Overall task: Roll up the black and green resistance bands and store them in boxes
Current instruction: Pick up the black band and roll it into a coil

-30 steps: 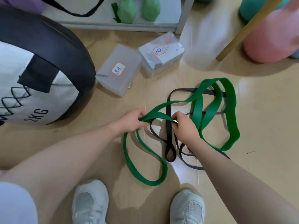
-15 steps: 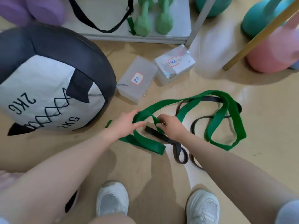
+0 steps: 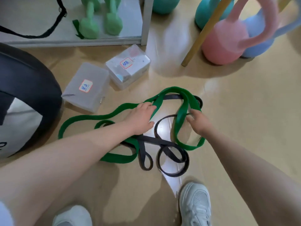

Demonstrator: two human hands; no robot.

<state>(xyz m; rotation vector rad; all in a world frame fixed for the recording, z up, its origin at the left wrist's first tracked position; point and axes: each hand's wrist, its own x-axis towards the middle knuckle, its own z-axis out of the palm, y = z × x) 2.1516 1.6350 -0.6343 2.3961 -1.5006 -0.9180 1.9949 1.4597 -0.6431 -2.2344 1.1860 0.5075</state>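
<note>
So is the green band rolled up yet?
No. The green band lies spread in loose loops on the floor, tangled with the black band.

Both forearms are bare down to the hands, left hand (image 3: pixel 140 117) and right hand (image 3: pixel 199 122). A white sleeve edge (image 3: pixel 4 214) shows at lower left. White mesh-topped sneakers (image 3: pixel 195 204) cover both feet.

Handwritten blue chars on both boxes' red-edged stickers (image 3: pixel 125 63) (image 3: pixel 85 85), not legible.
</note>
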